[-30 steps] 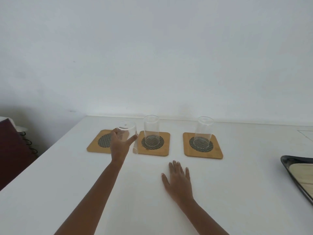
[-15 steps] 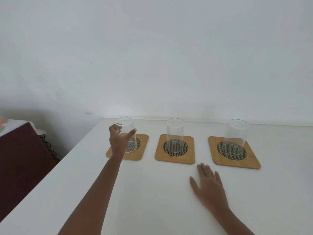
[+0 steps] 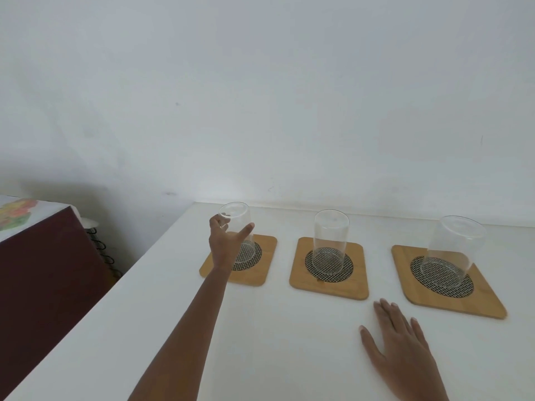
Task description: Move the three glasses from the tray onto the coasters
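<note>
Three square wooden coasters with dark woven centres lie in a row on the white table. My left hand (image 3: 224, 247) is wrapped around a clear glass (image 3: 241, 227) that stands on the left coaster (image 3: 260, 267). A second clear glass (image 3: 330, 241) stands on the middle coaster (image 3: 328, 285). The third glass (image 3: 451, 250) stands on the right coaster (image 3: 480, 302). My right hand (image 3: 402, 348) lies flat on the table in front of the coasters, fingers spread, holding nothing. The tray is out of view.
The white table (image 3: 275, 342) runs back to a white wall. Its left edge drops off beside a dark red cabinet (image 3: 43, 285) with a colourful sheet on top. A black wire rack (image 3: 101, 253) stands between the cabinet and the table.
My left hand carried the glass leftward from between the coasters onto the left coaster. The view swung left, so the tray left the frame. My right hand stayed flat on the table.
</note>
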`<action>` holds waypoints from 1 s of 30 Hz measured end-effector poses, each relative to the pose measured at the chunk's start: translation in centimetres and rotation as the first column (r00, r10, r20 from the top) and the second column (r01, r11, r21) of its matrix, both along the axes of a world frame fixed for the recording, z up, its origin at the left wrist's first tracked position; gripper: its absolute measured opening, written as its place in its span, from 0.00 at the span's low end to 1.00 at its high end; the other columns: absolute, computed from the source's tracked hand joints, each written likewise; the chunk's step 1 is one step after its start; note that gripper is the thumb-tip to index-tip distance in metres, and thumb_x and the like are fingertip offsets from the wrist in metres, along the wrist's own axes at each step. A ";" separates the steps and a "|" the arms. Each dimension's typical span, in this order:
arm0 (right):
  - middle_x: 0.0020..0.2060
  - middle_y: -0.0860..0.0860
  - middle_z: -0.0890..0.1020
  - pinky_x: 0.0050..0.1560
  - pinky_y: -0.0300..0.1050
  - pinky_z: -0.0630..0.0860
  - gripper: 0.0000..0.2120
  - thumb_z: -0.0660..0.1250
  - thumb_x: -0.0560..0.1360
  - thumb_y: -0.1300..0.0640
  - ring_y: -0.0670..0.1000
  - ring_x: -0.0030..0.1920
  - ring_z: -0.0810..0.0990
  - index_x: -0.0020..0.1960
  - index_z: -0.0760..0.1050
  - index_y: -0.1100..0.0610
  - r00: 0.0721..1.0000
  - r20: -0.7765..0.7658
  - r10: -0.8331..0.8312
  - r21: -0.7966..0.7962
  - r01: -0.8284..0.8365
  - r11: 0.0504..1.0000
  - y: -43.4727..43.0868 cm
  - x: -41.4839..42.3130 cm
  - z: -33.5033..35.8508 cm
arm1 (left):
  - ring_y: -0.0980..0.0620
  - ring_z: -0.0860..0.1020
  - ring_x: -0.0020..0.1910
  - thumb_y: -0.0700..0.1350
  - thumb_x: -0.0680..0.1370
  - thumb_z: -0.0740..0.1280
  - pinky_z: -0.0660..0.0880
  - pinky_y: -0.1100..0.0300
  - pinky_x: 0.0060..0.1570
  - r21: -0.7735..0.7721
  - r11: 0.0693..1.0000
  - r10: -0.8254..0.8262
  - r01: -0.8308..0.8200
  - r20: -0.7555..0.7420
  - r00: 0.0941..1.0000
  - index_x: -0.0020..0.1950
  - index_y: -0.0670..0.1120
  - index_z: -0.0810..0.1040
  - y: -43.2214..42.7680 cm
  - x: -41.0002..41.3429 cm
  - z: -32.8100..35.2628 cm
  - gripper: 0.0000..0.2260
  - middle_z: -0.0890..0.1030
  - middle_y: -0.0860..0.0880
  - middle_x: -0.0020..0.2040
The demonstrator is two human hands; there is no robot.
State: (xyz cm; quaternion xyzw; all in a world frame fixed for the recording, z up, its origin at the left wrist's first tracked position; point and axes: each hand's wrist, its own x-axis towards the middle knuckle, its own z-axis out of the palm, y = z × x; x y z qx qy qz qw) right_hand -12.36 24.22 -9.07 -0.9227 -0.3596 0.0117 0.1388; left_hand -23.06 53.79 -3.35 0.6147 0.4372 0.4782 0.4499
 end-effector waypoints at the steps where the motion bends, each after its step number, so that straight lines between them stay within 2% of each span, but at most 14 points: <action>1: 0.75 0.46 0.53 0.75 0.45 0.45 0.48 0.27 0.57 0.37 0.45 0.75 0.50 0.74 0.49 0.52 1.000 0.000 -0.005 -0.002 0.005 1.000 0.0 0.0 0.0 | 0.42 0.73 0.65 0.41 0.66 0.76 0.70 0.50 0.63 -0.001 1.000 0.000 0.000 -0.001 1.000 0.58 0.38 0.67 0.1 0.1 -0.1 0.27 0.74 0.42 0.63; 8: 0.75 0.46 0.53 0.75 0.45 0.45 0.48 0.27 0.56 0.37 0.45 0.75 0.50 0.74 0.49 0.52 1.000 -0.003 -0.008 -0.021 0.008 1.000 0.1 0.1 -0.1 | 0.42 0.73 0.65 0.41 0.66 0.76 0.70 0.53 0.60 0.033 0.999 0.000 0.000 0.006 1.000 0.55 0.43 0.67 0.6 0.2 -0.7 0.23 0.74 0.43 0.63; 12: 0.76 0.45 0.52 0.75 0.45 0.45 0.48 0.26 0.56 0.37 0.44 0.75 0.49 0.74 0.49 0.52 1.000 -0.005 -0.003 -0.029 0.003 1.000 0.1 0.1 -0.1 | 0.42 0.73 0.65 0.41 0.66 0.76 0.70 0.53 0.60 0.051 0.999 -0.012 0.011 0.018 1.000 0.51 0.45 0.66 0.8 0.1 -0.9 0.22 0.73 0.50 0.58; 14: 0.75 0.46 0.53 0.75 0.45 0.45 0.48 0.27 0.57 0.37 0.45 0.75 0.50 0.74 0.49 0.52 1.000 -0.015 0.000 -0.028 0.000 1.000 0.0 0.0 0.1 | 0.42 0.73 0.65 0.41 0.66 0.76 0.70 0.54 0.59 0.054 0.998 -0.023 0.022 0.017 1.000 0.53 0.44 0.67 0.7 0.1 -1.1 0.22 0.72 0.52 0.57; 18: 0.76 0.46 0.52 0.75 0.45 0.45 0.49 0.26 0.56 0.37 0.45 0.75 0.49 0.74 0.49 0.52 1.000 -0.024 0.007 -0.028 -0.008 1.000 0.0 -0.2 0.5 | 0.43 0.73 0.65 0.42 0.66 0.76 0.70 0.52 0.61 0.047 0.999 -0.029 0.028 0.008 1.000 0.60 0.40 0.67 0.7 0.1 -1.3 0.27 0.74 0.47 0.60; 20: 0.76 0.45 0.52 0.75 0.45 0.44 0.48 0.27 0.57 0.37 0.44 0.75 0.48 0.74 0.48 0.52 1.000 -0.030 0.007 -0.041 -0.008 0.999 -0.1 -0.3 0.6 | 0.43 0.73 0.65 0.42 0.67 0.76 0.70 0.51 0.62 0.045 0.998 -0.036 0.036 0.013 0.999 0.60 0.40 0.67 0.9 0.2 -1.4 0.27 0.73 0.50 0.59; 22: 0.76 0.45 0.51 0.75 0.46 0.44 0.40 0.34 0.66 0.35 0.44 0.75 0.48 0.74 0.47 0.52 0.999 -0.041 0.015 -0.032 -0.016 0.999 -0.1 -0.5 0.7 | 0.42 0.72 0.66 0.42 0.67 0.76 0.69 0.52 0.62 0.031 0.998 -0.051 0.050 0.021 0.998 0.61 0.40 0.66 0.7 0.1 -1.6 0.28 0.72 0.49 0.60; 24: 0.76 0.45 0.51 0.76 0.46 0.44 0.30 0.46 0.76 0.40 0.44 0.76 0.47 0.74 0.47 0.52 0.999 -0.041 0.015 -0.044 -0.017 0.999 -0.1 -0.4 0.8 | 0.42 0.69 0.68 0.43 0.67 0.76 0.66 0.55 0.63 0.014 0.997 -0.072 0.072 0.013 0.997 0.63 0.42 0.65 0.7 0.0 -2.0 0.29 0.71 0.46 0.66; 25: 0.76 0.45 0.51 0.76 0.46 0.44 0.29 0.49 0.77 0.42 0.44 0.76 0.47 0.74 0.47 0.52 0.999 -0.053 0.006 -0.034 -0.008 0.999 -0.1 -0.4 0.7 | 0.43 0.66 0.70 0.43 0.67 0.76 0.64 0.55 0.65 0.003 0.996 -0.089 0.089 0.003 0.996 0.66 0.42 0.63 0.4 -0.1 -1.8 0.32 0.68 0.45 0.69; 28: 0.76 0.45 0.51 0.75 0.46 0.43 0.29 0.50 0.78 0.43 0.44 0.75 0.47 0.74 0.47 0.52 0.999 -0.050 0.015 -0.030 -0.016 0.999 -0.3 -0.2 0.4 | 0.46 0.59 0.75 0.47 0.67 0.76 0.58 0.52 0.72 0.011 0.995 -0.097 0.098 -0.075 0.992 0.74 0.41 0.53 -0.1 -0.5 -2.2 0.44 0.59 0.42 0.75; 30: 0.76 0.45 0.51 0.75 0.46 0.43 0.29 0.51 0.77 0.43 0.45 0.76 0.48 0.74 0.48 0.52 0.999 -0.035 0.026 -0.051 -0.028 0.998 -0.1 -0.1 0.3 | 0.45 0.57 0.75 0.50 0.67 0.75 0.57 0.49 0.73 0.008 1.000 -0.016 0.017 -0.142 0.990 0.75 0.40 0.50 -1.3 -0.8 -2.5 0.46 0.57 0.41 0.76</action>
